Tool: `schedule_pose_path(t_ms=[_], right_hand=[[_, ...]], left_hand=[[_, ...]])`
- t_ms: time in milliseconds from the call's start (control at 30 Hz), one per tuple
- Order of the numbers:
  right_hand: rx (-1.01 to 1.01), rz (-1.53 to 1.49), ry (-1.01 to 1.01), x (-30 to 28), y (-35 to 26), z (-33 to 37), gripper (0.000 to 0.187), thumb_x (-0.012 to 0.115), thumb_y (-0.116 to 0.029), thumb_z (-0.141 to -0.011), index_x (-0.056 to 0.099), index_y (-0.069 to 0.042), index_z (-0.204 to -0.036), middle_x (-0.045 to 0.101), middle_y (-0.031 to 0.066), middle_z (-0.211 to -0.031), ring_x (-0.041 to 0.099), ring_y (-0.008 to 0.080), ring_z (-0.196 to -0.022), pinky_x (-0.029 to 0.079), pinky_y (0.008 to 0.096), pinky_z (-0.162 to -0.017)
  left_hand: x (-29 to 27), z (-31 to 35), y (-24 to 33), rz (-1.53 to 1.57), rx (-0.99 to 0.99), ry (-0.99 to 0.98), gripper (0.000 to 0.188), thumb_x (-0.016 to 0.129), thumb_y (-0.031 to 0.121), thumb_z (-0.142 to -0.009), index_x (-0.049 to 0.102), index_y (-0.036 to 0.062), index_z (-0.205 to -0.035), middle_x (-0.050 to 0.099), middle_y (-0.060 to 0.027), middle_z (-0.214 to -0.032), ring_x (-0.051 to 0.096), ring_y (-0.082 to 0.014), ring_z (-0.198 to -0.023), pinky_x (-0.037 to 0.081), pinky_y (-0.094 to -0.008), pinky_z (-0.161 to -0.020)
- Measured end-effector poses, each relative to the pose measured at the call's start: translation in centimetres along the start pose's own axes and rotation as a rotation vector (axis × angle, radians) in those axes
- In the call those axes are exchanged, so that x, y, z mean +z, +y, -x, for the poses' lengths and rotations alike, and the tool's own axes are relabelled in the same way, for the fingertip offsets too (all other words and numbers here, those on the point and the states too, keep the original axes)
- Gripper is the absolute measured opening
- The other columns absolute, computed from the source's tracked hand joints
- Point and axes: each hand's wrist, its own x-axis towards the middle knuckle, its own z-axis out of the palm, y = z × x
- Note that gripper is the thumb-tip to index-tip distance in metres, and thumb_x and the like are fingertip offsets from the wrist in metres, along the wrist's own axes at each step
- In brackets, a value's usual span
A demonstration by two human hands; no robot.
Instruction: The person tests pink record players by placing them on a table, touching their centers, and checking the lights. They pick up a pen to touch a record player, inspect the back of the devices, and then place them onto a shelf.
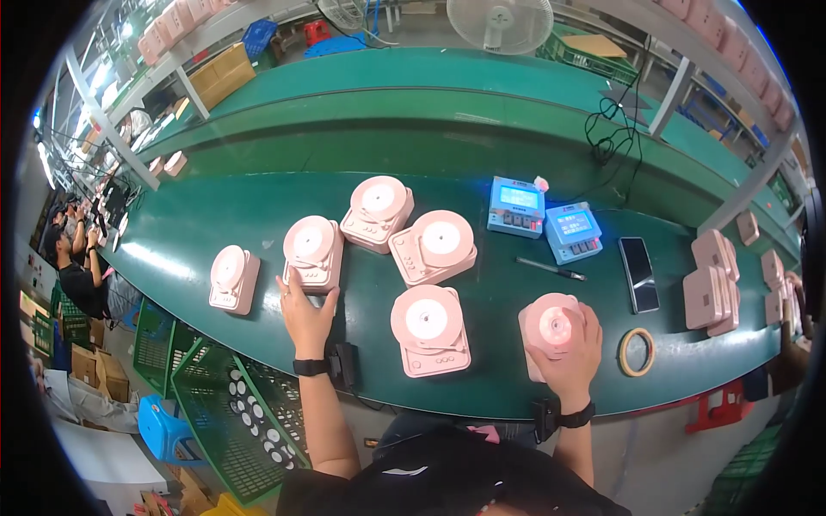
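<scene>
My left hand (307, 318) is at the near end of a pink toy record player (313, 245) with a white disc, its fingers and thumb to either side of the near edge. At the right, my right hand (572, 357) is wrapped round another pink record player (551, 318), whose disc glows reddish; my fingers hide its right side and part of its front. Similar record players lie around: one at the far left (233, 279), one at the back (377, 212), a tilted one in the middle (434, 247), and one near the front edge (430, 331).
Two blue lit meter boxes (516, 206) stand at the back. Nearby are a pen (551, 268), a phone (638, 273) and a tape roll (637, 353). Pink cases (710, 288) stack at the right. A green crate (232, 421) is below the table's left edge. A person (82, 267) works far left.
</scene>
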Motion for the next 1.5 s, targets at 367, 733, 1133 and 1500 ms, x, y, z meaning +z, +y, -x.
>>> schedule_pose_path(t_ms=[367, 733, 1133, 1500], right_hand=[[0.027, -0.003, 0.000, -0.2, 0.1, -0.2, 0.075, 0.084, -0.042, -0.058, 0.054, -0.011, -0.120, 0.050, 0.0144, -0.129, 0.051, 0.0370, -0.109, 0.046, 0.0445, -0.090], [0.026, -0.049, 0.018, -0.4, -0.1, -0.3, 0.072, 0.084, -0.037, -0.057, 0.056, -0.010, -0.119, 0.051, 0.0148, -0.128, 0.051, 0.0369, -0.109, 0.045, 0.0439, -0.090], [0.030, -0.049, 0.011, -0.4, 0.0, -0.2, 0.072, 0.085, -0.037, -0.057, 0.057, -0.011, -0.118, 0.051, 0.0152, -0.129, 0.052, 0.0369, -0.110, 0.046, 0.0435, -0.090], [0.039, -0.054, 0.003, -0.4, -0.1, -0.2, 0.072, 0.085, -0.035, -0.057, 0.057, -0.010, -0.118, 0.050, 0.0153, -0.129, 0.051, 0.0371, -0.110, 0.046, 0.0436, -0.090]], left_hand=[[-0.4, 0.0, 1.1, 0.087, -0.020, 0.028, 0.078, 0.080, 0.022, -0.072, 0.042, -0.0077, -0.134, 0.048, -0.0283, -0.131, 0.047, -0.0419, -0.122, 0.039, -0.0417, -0.102], [-0.2, -0.3, 0.8, 0.121, -0.012, 0.017, 0.079, 0.079, 0.021, -0.073, 0.041, -0.0080, -0.135, 0.045, -0.0296, -0.134, 0.043, -0.0421, -0.126, 0.035, -0.0420, -0.105], [-0.2, -0.2, 0.8, 0.112, -0.016, 0.013, 0.079, 0.079, 0.020, -0.073, 0.040, -0.0083, -0.135, 0.044, -0.0301, -0.136, 0.042, -0.0418, -0.128, 0.034, -0.0418, -0.107], [-0.1, -0.2, 0.6, 0.102, 0.003, 0.029, 0.078, 0.079, 0.021, -0.073, 0.040, -0.0088, -0.134, 0.046, -0.0292, -0.133, 0.045, -0.0416, -0.125, 0.036, -0.0420, -0.105]])
